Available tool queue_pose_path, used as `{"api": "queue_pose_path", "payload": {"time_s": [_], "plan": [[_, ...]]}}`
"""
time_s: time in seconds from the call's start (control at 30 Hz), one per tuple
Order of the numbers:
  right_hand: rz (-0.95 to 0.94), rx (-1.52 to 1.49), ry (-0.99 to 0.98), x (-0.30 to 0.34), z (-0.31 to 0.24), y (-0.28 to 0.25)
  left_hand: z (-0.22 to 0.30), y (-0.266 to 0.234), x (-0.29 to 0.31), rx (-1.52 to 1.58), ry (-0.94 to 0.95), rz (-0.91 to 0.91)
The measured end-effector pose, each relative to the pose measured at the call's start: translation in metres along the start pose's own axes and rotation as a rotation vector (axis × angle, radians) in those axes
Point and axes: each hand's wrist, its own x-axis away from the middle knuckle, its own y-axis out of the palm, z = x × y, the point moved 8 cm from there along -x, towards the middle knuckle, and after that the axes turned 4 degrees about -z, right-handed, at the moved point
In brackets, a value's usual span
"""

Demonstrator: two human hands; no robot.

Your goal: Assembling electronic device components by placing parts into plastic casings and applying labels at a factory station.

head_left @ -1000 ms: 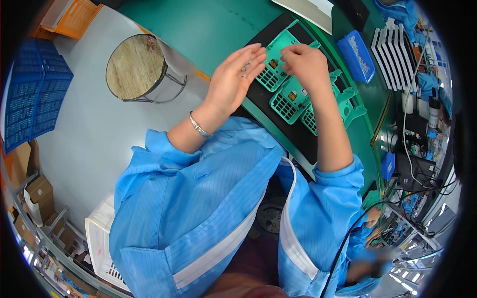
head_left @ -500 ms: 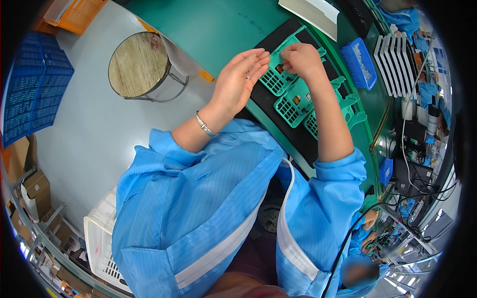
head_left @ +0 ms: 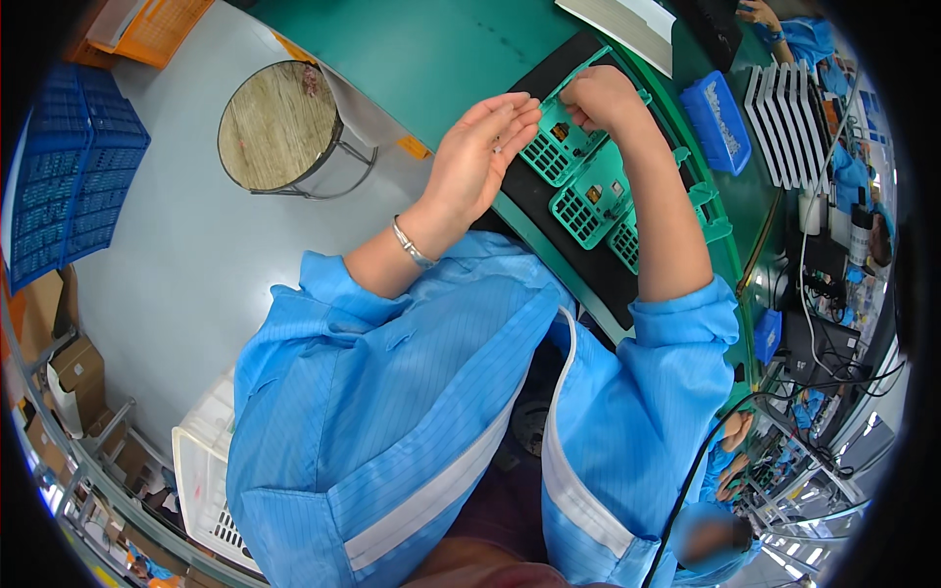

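Note:
My left hand [head_left: 477, 162] is cupped palm-up, fingers curled together; tiny specks show in it, too small to name. Over the farthest of several green plastic housings [head_left: 549, 157], my right hand [head_left: 606, 101] has its fingers pinched downward, and whatever they grip is hidden. That housing has a grille of square holes and a small brass-coloured piece. A second, similar housing [head_left: 573, 218] lies nearer me, with a third [head_left: 623, 241] partly behind my right forearm. They rest in a row on a black mat [head_left: 557, 69].
On the green bench [head_left: 412, 59] a blue bin [head_left: 701, 106] of small white parts stands right of the housings. Beyond it are upright white panels [head_left: 784, 127]. A round stool [head_left: 277, 127] and stacked blue crates [head_left: 74, 167] are at left. Another person's hand [head_left: 760, 15] shows at the far right.
My right hand has moved slightly up and away over the far housing, its fingers more curled. The left stays cupped nearly in place. Another person's hand has appeared at the far right.

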Motion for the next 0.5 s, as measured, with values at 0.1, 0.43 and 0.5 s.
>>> {"api": "queue_pose_path", "payload": {"time_s": [0.1,0.43,0.5], "plan": [[0.029,0.144,0.020,0.006,0.000,0.002,0.001,0.000,0.000,-0.008,0.007,0.002],[0.663,0.411,-0.626,0.084,-0.021,0.021,0.005,-0.002,-0.006,-0.002,-0.021,0.008],[0.697,0.517,-0.632,0.089,-0.029,0.026,0.009,0.003,-0.007,-0.017,-0.007,0.010]]}}
